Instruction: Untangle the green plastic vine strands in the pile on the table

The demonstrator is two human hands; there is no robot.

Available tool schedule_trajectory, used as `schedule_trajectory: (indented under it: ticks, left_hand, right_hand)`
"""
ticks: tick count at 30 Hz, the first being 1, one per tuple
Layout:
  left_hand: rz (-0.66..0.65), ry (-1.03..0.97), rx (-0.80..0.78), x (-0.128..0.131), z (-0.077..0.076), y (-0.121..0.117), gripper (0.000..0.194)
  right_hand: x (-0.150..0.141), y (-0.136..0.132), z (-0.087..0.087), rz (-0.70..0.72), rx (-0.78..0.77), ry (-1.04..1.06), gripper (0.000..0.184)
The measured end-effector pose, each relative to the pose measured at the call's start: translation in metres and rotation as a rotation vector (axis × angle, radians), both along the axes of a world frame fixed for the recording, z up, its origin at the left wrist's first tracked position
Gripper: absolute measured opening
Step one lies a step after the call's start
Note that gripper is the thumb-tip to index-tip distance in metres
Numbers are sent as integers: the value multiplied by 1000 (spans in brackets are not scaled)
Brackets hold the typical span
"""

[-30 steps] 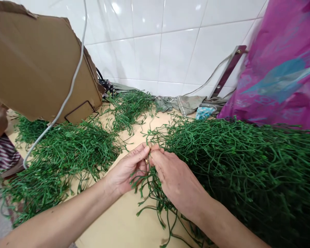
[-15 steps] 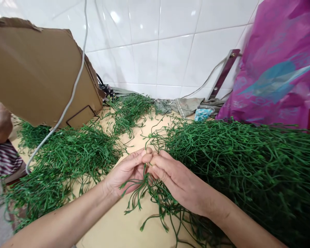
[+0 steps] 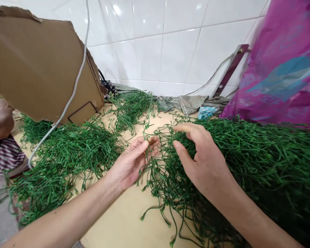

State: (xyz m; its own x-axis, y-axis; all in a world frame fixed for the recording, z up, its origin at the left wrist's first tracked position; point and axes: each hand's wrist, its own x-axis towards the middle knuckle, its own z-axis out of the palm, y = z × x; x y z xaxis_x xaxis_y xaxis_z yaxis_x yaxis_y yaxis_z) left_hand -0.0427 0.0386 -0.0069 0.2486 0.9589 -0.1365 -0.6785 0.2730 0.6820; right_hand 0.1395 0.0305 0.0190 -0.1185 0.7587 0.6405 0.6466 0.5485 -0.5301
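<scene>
Between thumb and fingers, my left hand [image 3: 133, 160] pinches a thin green plastic stem [image 3: 146, 132] that stands upright above the fingertips. My right hand [image 3: 205, 158] is held apart from it, thumb and forefinger spread, over the near edge of a large heap of green artificial stems [image 3: 248, 148]. Nothing shows between the right fingers, though the lower ones are partly hidden behind the hand. Loose stems from that heap trail down under and between both hands.
More green stems [image 3: 74, 151] are piled left on the tan tabletop [image 3: 119, 213], with a smaller bunch [image 3: 131, 106] behind. A cardboard box [image 3: 41, 65], a white cable [image 3: 74, 86], a purple bag [image 3: 281, 75] and a small tub of blue-white pieces [image 3: 207, 112] surround these. Another person's hand [image 3: 1, 119] shows at far left.
My right hand has left the left fingertips and moved right, opening over the heap. My left hand keeps its pinch on the stem. The view has shifted slightly.
</scene>
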Motion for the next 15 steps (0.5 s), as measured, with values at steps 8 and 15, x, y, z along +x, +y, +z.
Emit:
schedule_trajectory:
  ticks: [8, 15]
  left_hand:
    - [-75, 27, 24, 1, -3, -4, 16]
    - [-29, 419, 265, -3, 3, -7, 37]
  right_hand:
    - [-30, -22, -15, 127, -327, -107, 4]
    - [-15, -8, -5, 271, -590, 225, 14]
